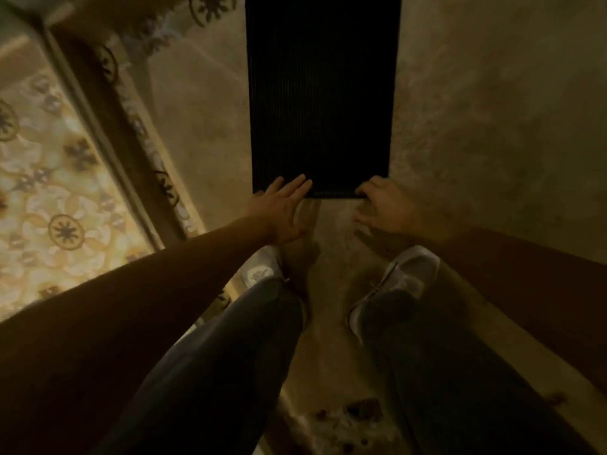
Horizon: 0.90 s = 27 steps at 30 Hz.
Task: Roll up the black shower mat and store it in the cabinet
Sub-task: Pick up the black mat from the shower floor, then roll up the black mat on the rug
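Note:
The black shower mat (322, 93) lies flat on the beige floor, a long ribbed rectangle running away from me to the top of the head view. My left hand (282, 208) is at its near left corner, fingers spread and resting on the mat's edge. My right hand (384, 206) is at the near right corner, fingers curled over the mat's near edge. The mat is unrolled. No cabinet is in view.
My two feet in white shoes (400, 280) stand just behind the mat's near edge. A raised threshold strip (108, 139) runs diagonally at the left, with patterned flower tiles (49, 198) beyond it. The light is dim.

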Each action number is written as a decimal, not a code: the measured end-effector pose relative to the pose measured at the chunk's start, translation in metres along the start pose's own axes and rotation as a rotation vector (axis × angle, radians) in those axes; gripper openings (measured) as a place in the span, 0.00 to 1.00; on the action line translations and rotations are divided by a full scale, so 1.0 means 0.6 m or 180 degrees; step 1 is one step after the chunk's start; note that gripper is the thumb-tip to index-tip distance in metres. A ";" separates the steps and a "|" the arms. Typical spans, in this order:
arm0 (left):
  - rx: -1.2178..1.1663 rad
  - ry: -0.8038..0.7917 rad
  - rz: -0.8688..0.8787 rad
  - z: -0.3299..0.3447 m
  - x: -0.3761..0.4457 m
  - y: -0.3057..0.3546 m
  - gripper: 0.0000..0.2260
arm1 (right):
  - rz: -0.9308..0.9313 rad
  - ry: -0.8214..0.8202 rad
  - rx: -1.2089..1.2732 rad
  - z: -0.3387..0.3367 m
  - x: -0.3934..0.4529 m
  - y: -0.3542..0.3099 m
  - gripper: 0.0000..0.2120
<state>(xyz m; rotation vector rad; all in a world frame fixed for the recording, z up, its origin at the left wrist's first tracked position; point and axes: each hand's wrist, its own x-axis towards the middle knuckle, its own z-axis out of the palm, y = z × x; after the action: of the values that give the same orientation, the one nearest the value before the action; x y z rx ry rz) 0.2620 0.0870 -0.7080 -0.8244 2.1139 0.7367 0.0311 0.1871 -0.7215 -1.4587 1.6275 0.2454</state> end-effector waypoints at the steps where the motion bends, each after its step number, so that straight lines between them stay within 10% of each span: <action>1: 0.0058 0.0032 0.0008 0.017 0.026 -0.011 0.40 | -0.0060 0.0025 -0.0136 0.015 0.026 0.007 0.28; 12: 0.0713 0.1903 0.1604 0.082 0.156 -0.106 0.18 | -0.1714 0.1329 -0.0804 0.090 0.138 0.109 0.14; 27: 0.0428 0.2374 0.1512 0.092 0.162 -0.084 0.20 | -0.1375 0.2439 -0.0650 0.100 0.132 0.047 0.20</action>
<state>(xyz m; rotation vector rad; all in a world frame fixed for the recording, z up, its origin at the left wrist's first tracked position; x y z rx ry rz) 0.2719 0.0636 -0.8276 -0.5690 3.0594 0.5506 0.0445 0.1806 -0.8237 -2.1861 1.8284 -0.4629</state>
